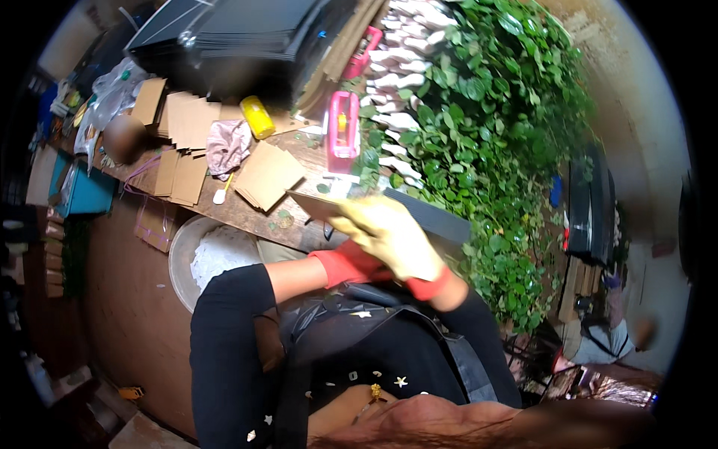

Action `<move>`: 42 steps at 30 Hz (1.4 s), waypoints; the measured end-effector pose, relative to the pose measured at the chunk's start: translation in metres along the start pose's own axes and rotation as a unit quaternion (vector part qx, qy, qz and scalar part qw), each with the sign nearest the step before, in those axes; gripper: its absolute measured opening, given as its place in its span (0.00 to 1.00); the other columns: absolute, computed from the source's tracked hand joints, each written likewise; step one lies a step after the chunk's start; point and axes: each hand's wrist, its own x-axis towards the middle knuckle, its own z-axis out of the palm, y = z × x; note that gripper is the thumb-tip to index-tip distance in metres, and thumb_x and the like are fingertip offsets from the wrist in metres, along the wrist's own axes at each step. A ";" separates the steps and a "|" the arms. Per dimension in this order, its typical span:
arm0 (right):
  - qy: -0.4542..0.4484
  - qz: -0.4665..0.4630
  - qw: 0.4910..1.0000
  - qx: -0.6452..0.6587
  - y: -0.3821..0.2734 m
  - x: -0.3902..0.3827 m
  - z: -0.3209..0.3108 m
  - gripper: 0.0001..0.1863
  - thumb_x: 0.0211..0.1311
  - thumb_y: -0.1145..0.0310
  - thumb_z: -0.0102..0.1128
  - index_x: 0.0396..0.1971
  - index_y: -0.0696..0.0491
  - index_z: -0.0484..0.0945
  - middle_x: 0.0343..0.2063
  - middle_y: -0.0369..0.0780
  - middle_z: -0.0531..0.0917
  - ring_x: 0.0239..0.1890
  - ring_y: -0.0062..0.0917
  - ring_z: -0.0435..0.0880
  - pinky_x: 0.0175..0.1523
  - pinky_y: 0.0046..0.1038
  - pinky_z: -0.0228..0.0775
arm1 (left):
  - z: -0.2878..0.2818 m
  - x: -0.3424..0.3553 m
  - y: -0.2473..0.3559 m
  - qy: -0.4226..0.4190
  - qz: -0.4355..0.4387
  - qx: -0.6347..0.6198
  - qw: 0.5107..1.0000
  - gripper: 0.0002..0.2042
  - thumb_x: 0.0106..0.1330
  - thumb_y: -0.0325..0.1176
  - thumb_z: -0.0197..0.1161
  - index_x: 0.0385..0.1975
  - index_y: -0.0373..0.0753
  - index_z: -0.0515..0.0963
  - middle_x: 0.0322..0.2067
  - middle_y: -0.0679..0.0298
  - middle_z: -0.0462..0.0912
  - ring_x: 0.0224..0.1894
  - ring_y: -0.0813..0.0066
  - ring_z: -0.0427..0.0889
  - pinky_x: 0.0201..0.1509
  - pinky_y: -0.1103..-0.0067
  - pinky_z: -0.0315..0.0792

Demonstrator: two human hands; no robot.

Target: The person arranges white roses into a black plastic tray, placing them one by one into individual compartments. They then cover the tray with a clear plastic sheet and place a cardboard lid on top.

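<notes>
Both my hands wear yellow gloves with red cuffs and meet over the near edge of a wooden worktable [247,217]. My right hand [390,238] lies on top, its fingers closed on a thin dark board [314,203] that sticks out to the left. A dark grey sheet [434,218] runs out to the right beneath it. Of my left hand [342,266] only the red cuff and wrist show; its fingers are hidden under the right glove. Black sleeves cover both forearms.
Stacks of brown cardboard squares [265,176], a pink tape dispenser [342,131], a yellow container [256,117] and a pink cloth [228,146] lie on the table. Dark sheets [254,30] are piled behind. A metal basin [179,258] stands below, leafy plants [486,135] at right, another person [606,340] lower right.
</notes>
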 end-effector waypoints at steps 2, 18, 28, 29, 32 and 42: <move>-0.100 0.270 0.952 0.102 0.003 -0.059 -0.025 0.17 0.72 0.57 0.67 0.51 0.54 0.85 0.37 0.43 0.88 0.38 0.37 0.87 0.44 0.35 0.79 | 0.000 0.005 0.006 -0.002 -0.025 -0.001 1.000 0.27 0.74 0.46 0.54 0.69 0.41 0.72 0.67 0.55 0.76 0.69 0.56 0.74 0.75 0.61 0.65; -0.102 0.589 0.765 0.241 0.059 -0.146 -0.009 0.21 0.78 0.50 0.60 0.38 0.56 0.83 0.26 0.39 0.88 0.27 0.19 0.88 0.33 0.23 0.79 | -0.066 -0.007 0.081 0.015 0.095 0.393 0.915 0.21 0.58 0.28 0.67 0.54 0.36 0.82 0.47 0.56 0.88 0.48 0.57 0.87 0.50 0.65 0.83; -0.042 0.453 0.887 0.073 0.041 -0.107 -0.124 0.22 0.77 0.46 0.55 0.50 0.49 0.85 0.33 0.41 0.90 0.36 0.33 0.89 0.45 0.36 0.81 | -0.021 0.011 0.094 -0.056 -0.004 0.398 0.916 0.17 0.62 0.29 0.72 0.51 0.37 0.83 0.48 0.55 0.88 0.49 0.53 0.88 0.51 0.66 0.85; 0.077 0.398 0.914 -0.031 0.065 -0.105 -0.134 0.20 0.77 0.50 0.57 0.53 0.49 0.84 0.38 0.42 0.91 0.40 0.33 0.90 0.48 0.37 0.82 | -0.021 0.012 0.096 -0.056 -0.012 0.394 0.917 0.17 0.63 0.30 0.72 0.52 0.37 0.84 0.48 0.55 0.88 0.49 0.52 0.88 0.51 0.66 0.85; 0.176 0.317 0.886 -0.289 0.198 -0.098 -0.166 0.19 0.79 0.59 0.50 0.61 0.49 0.80 0.58 0.44 0.84 0.59 0.36 0.83 0.64 0.38 0.75 | -0.021 0.017 0.096 -0.071 0.011 0.393 0.917 0.15 0.66 0.31 0.70 0.51 0.36 0.84 0.48 0.55 0.88 0.49 0.54 0.89 0.52 0.66 0.85; 0.242 0.060 0.890 -0.382 0.195 -0.104 -0.208 0.09 0.59 0.71 0.69 0.40 0.55 0.84 0.57 0.47 0.85 0.58 0.45 0.84 0.64 0.43 0.77 | -0.023 0.010 0.104 -0.082 -0.028 0.422 0.902 0.16 0.65 0.32 0.70 0.53 0.42 0.84 0.52 0.61 0.88 0.57 0.56 0.85 0.72 0.48 0.66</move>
